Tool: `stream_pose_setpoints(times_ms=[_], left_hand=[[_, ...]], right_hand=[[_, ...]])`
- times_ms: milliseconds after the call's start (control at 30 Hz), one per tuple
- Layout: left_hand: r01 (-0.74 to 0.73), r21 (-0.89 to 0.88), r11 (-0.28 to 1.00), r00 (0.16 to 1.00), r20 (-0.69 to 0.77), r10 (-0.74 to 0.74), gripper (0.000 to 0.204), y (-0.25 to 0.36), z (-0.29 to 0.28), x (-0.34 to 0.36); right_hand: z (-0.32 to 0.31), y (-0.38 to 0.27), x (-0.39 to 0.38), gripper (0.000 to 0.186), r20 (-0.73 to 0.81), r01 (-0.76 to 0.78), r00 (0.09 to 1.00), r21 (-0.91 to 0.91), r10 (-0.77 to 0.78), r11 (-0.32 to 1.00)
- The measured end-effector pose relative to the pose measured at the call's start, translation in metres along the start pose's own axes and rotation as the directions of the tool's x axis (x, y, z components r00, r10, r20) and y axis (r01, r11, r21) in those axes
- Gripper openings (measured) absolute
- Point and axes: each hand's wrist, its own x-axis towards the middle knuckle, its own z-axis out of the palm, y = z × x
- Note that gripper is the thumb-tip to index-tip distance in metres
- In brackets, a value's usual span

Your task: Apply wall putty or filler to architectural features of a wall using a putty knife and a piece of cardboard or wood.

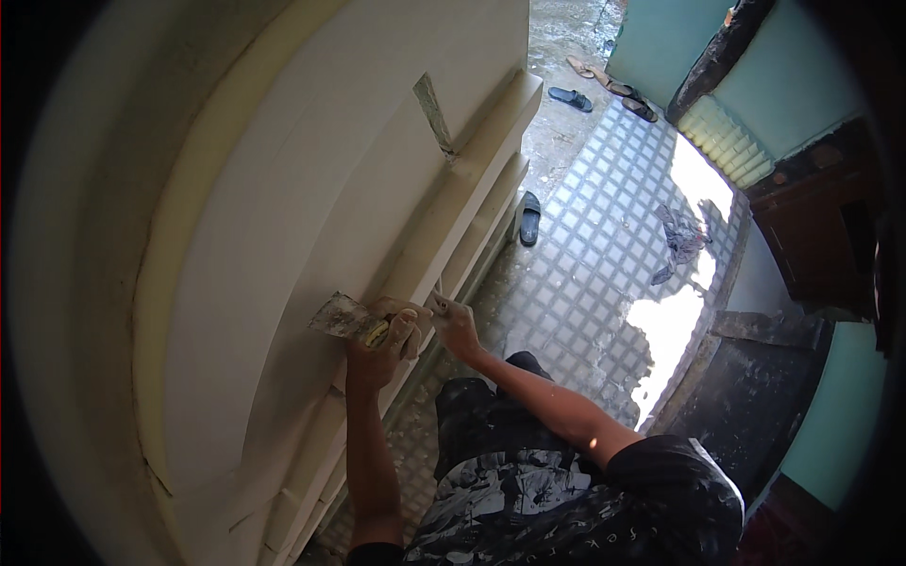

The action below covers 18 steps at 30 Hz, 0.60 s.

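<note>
My left hand [382, 347] is closed on a putty knife [373, 332] with a yellow handle, its stained flat blade angled toward the pale wall unit [377, 179]. A tan piece of something [392, 307], possibly paper or cloth, is bunched behind the knife at that hand. Just to the right, my right hand [455, 325] is at the edge of a protruding white ledge [486, 179], fingers curled and dusted white. A thin pale piece rises by its fingertips; I cannot make out what it holds. A groove [434, 118] is cut in the wall's face above.
Below is a checked tile floor [585, 245] with sunlit patches. A black slipper [530, 219] lies beside the unit, more footwear [571, 99] at the far end. A crumpled grey cloth [681, 241] is on the tiles. A dark wooden cabinet [807, 236] and green walls stand to the right.
</note>
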Motion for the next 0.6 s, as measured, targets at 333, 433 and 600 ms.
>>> stream_pose_setpoints(times_ms=[333,433,600], left_hand=[[-0.1,-0.023,0.995,0.992,0.071,0.101,0.021,-0.003,0.001,0.003],[-0.115,-0.032,0.993,0.989,0.092,0.118,0.013,-0.003,0.0,0.002],[-0.086,-0.043,0.995,0.993,0.072,0.089,0.013,-0.008,-0.001,0.001]], right_hand=[[-0.116,-0.017,0.121,0.038,-0.404,0.071,0.914,0.051,-0.045,0.996],[-0.118,-0.037,0.163,0.037,-0.517,0.205,0.832,-0.052,-0.202,0.977],[-0.085,-0.015,0.15,0.036,-0.441,0.143,0.847,-0.349,-0.298,0.926]])
